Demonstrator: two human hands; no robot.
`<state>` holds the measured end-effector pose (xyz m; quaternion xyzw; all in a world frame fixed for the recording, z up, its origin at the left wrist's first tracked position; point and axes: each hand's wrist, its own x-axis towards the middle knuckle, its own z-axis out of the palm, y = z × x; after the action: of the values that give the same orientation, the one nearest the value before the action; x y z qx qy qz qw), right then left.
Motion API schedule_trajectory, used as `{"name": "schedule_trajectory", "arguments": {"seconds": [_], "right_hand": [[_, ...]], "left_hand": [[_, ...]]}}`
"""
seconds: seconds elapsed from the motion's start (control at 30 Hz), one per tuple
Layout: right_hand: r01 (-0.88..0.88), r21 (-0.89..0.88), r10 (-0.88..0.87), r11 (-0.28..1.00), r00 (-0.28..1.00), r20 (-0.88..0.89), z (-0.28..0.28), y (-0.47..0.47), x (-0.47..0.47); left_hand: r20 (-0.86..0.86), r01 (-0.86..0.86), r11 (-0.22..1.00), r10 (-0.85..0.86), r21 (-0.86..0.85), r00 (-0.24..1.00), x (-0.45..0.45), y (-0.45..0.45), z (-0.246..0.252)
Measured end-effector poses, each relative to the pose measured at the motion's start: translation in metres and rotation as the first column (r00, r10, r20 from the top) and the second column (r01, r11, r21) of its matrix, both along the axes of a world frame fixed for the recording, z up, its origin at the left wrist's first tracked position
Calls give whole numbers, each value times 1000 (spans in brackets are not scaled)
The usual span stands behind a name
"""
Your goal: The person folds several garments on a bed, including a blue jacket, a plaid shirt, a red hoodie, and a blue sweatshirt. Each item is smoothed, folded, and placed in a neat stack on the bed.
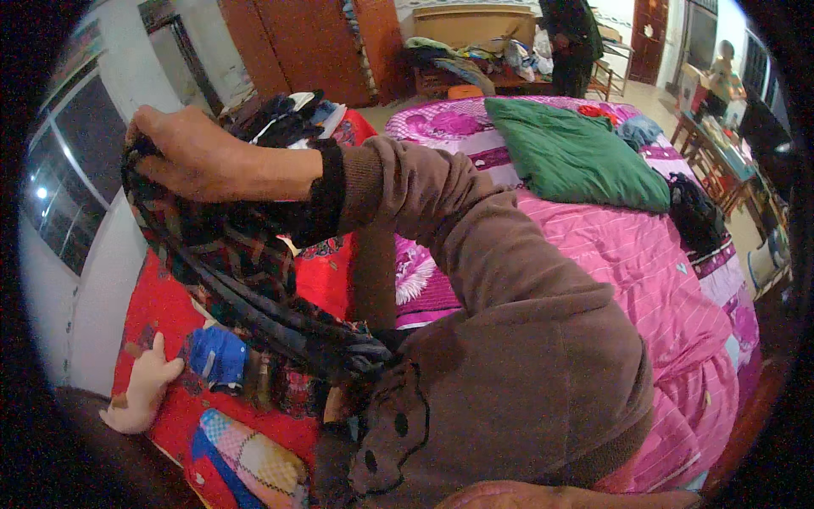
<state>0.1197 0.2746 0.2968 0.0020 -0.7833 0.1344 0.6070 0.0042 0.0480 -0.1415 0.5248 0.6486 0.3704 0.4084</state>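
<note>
A dark patterned garment (254, 305) is stretched in a slanting band in front of my brown sweater. At the upper left my right hand (184, 153) is shut on one end, its fingers curled into the cloth. My left hand (337, 404) shows only in part below the garment's bunched lower end; its fingers are hidden, but the cloth gathers tightly there. Under the garment lies a red patterned cover (280, 420) with a folded blue piece of clothing (219, 356) and other folded clothes. A checked multicoloured cloth (254, 455) lies nearer the bottom edge.
A plush toy (143, 388) lies at the red cover's left edge. Dark clothes (286, 121) are piled behind my right hand. A green folded cloth (572, 156) and pink bedding (623, 273) cover the bed to the right. A person in dark clothes (572, 44) stands beyond it.
</note>
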Motion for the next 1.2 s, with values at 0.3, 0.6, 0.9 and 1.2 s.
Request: {"name": "schedule_trajectory", "arguments": {"seconds": [0.3, 0.6, 0.9, 1.2], "right_hand": [[141, -48, -144, 989, 987, -66, -2, 75, 37], [174, -178, -189, 968, 980, -67, -18, 116, 78], [192, -75, -194, 979, 981, -27, -30, 112, 74], [143, -162, -132, 976, 988, 75, -59, 118, 53]], "left_hand": [[-58, -186, 981, 189, 49, 980, -33, -8, 48], [-18, -511, 839, 523, 186, 852, -121, -48, 114], [-21, -505, 846, 515, 172, 857, -102, -59, 87], [-51, -341, 940, 342, 29, 938, -39, -74, 12]]}}
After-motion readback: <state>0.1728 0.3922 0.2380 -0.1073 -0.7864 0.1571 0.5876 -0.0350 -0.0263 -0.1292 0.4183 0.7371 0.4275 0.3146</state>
